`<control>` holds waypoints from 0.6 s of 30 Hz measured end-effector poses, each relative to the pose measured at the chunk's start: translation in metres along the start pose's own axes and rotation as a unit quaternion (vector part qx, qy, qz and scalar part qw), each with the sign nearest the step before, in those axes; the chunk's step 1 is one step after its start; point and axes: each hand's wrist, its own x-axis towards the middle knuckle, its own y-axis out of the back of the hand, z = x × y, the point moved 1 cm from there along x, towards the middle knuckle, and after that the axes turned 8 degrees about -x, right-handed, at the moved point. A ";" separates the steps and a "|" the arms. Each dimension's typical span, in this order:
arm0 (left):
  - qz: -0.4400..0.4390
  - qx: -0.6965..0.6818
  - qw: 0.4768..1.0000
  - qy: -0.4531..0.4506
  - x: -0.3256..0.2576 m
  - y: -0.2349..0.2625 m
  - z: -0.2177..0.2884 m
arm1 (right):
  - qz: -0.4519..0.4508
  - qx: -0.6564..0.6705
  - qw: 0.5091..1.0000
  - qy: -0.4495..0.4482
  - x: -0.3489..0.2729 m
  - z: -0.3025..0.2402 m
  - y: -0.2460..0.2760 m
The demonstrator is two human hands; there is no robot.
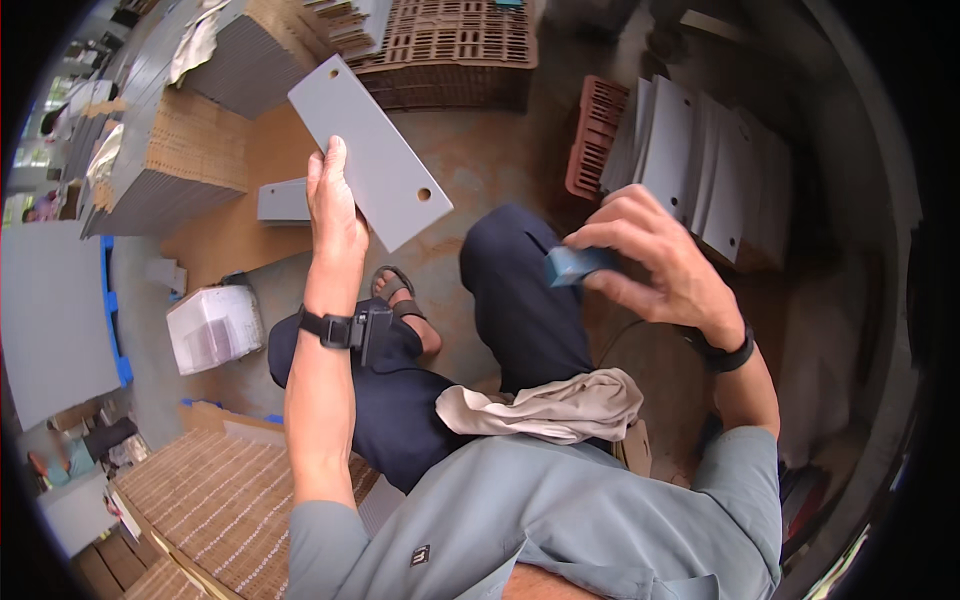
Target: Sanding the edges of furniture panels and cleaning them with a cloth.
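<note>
Head view: our two hands are apart. Our left hand (337, 205) clamps the grey panel (372, 150) midway along its left long edge, above the floor (465, 165); our right hand (668, 265) pinches the blue block (572, 266), clear of the panel's lower right corner. Cloth (545, 405) lies across our lap.

A stained grey-brown floor (475, 160) runs through the room, with 1 brown slatted crate (450, 45) by its far edge, 1 reddish crate (588, 140) toward its far right corner, and bright openings (18, 208) beyond its left edge.
</note>
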 end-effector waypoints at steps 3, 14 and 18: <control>0.116 0.057 0.991 -0.018 0.046 0.058 -0.011 | 0.070 -0.061 0.994 -0.059 0.000 -0.004 0.021; 0.339 -0.018 0.939 0.047 0.105 0.198 -0.063 | 0.139 -0.069 0.975 -0.162 -0.010 0.030 0.013; 0.324 -0.026 0.945 0.040 0.120 0.234 -0.085 | 0.146 -0.073 0.971 -0.177 -0.012 0.035 0.014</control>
